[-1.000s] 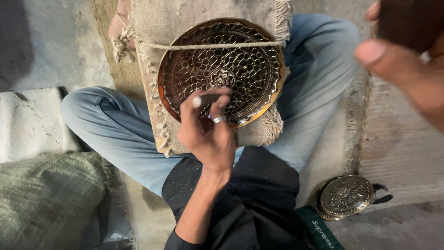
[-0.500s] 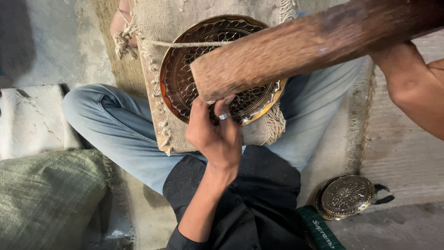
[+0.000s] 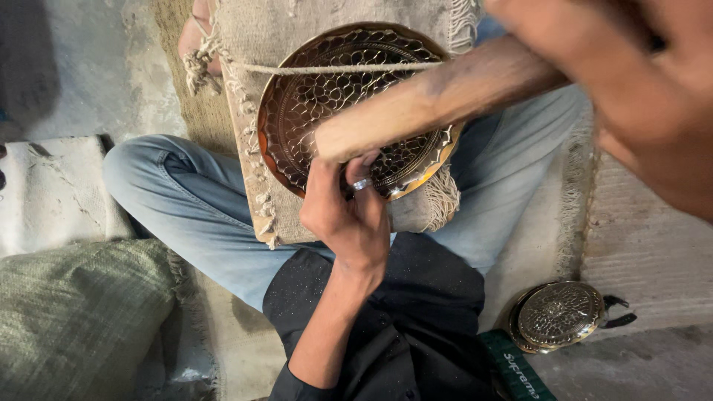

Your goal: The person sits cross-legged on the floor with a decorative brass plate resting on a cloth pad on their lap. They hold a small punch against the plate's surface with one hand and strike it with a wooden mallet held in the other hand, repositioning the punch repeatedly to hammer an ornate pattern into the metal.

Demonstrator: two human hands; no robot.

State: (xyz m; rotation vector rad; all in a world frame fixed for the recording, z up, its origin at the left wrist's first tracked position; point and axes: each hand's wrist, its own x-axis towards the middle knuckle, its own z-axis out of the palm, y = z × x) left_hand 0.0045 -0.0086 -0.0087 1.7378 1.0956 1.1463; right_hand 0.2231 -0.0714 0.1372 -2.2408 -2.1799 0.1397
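The left hand (image 3: pixel 349 215) is pinching something small against the lower rim of the patterned brass plate (image 3: pixel 327 104) at the centre top of the frame; its grip is closed, though what sits inside it is hidden by the fingers. The right hand (image 3: pixel 631 89), blurred in the upper right, is closing its grip on a wooden mallet (image 3: pixel 438 100) whose head is lying over the plate just above the left hand. The plate is resting on a burlap-covered board (image 3: pixel 275 200) across the person's lap, tied down by a cord (image 3: pixel 334 68). This looks like the striking step of chasing the pattern; the next blow calls for a square hit clear of the knuckles. A second patterned plate (image 3: pixel 561 315) is lying on the floor at lower right.
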